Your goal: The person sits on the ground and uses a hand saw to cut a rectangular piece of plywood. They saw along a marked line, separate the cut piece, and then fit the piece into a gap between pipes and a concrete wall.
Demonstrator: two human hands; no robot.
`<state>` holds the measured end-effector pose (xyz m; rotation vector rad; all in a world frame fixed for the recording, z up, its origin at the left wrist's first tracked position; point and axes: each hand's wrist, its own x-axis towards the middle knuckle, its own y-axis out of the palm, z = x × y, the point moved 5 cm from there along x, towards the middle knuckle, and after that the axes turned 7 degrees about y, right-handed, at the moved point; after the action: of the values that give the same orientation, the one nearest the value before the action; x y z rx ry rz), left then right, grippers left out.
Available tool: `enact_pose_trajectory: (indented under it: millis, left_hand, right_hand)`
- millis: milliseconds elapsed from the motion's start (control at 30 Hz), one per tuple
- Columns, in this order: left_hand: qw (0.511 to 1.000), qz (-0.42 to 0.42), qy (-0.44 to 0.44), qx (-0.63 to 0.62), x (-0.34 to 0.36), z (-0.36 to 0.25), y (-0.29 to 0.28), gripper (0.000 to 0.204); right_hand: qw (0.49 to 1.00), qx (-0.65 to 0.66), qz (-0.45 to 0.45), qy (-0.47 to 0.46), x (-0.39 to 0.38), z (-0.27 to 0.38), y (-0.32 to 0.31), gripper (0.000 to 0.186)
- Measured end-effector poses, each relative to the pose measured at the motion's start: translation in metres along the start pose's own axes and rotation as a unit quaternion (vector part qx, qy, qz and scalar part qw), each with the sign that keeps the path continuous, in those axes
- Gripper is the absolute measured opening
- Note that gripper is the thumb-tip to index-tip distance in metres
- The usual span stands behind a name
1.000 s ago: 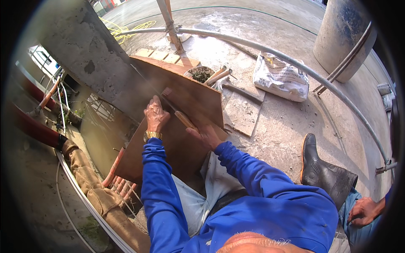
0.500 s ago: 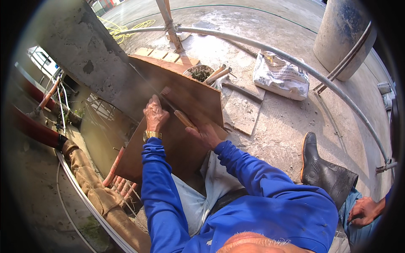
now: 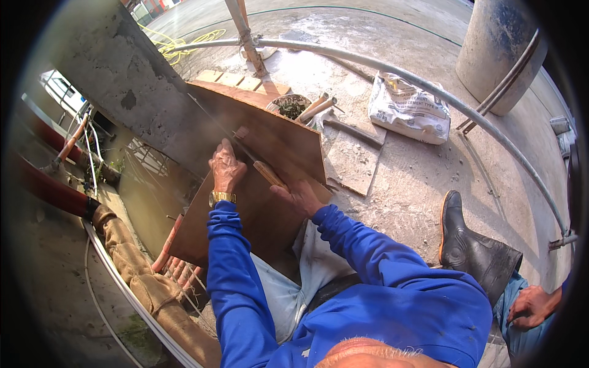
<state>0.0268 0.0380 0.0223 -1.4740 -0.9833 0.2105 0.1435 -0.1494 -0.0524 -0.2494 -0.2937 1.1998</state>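
Note:
A brown plywood board (image 3: 276,144) lies tilted in front of me, its upper left side against a concrete post. My left hand (image 3: 226,167), a gold watch (image 3: 221,197) at its wrist, rests on the board with fingers stretched forward. My right hand (image 3: 300,197) is closed round the near end of a tool's wooden handle (image 3: 269,174). From that handle a thin straight edge runs up-left across the board; the tool's kind cannot be made out. A small pale wooden piece (image 3: 242,132) shows beside this edge, just ahead of my left hand.
The concrete post (image 3: 135,86) leans at left, near burlap-wrapped piping (image 3: 144,282). Behind the board stands a bucket (image 3: 289,105) of debris. A cement bag (image 3: 410,109) lies beyond, under a curved metal pipe (image 3: 362,61). Another person's black boot (image 3: 475,245) and hand (image 3: 532,306) are at right.

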Motion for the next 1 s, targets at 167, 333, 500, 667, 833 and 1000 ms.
enact_pose_trajectory:
  millis: [167,333,500,667,833,1000]
  left_hand:
    - [1.0,0.002,-0.002,-0.005,0.0,-0.002,0.0,0.037]
    - [1.0,0.0,-0.001,-0.003,0.0,-0.003,-0.003,0.036]
    - [1.0,0.001,0.002,-0.003,-0.001,-0.002,-0.003,0.036]
    - [1.0,-0.01,0.009,0.0,-0.002,0.0,-0.002,0.035]
    - [1.0,-0.012,0.007,-0.008,-0.001,-0.003,-0.003,0.034]
    - [1.0,-0.02,0.016,-0.005,-0.001,-0.002,-0.002,0.034]
  right_hand:
    - [1.0,-0.007,-0.019,-0.02,0.0,-0.003,0.001,0.068]
    - [1.0,-0.005,-0.014,-0.014,-0.001,-0.002,0.001,0.067]
    - [1.0,0.001,-0.013,-0.022,-0.002,0.004,-0.002,0.067]
    - [1.0,0.001,-0.001,-0.019,-0.002,0.005,-0.002,0.066]
    - [0.999,-0.005,-0.02,-0.028,-0.001,0.001,-0.002,0.066]
    - [1.0,-0.002,-0.003,-0.01,-0.001,0.002,-0.003,0.068]
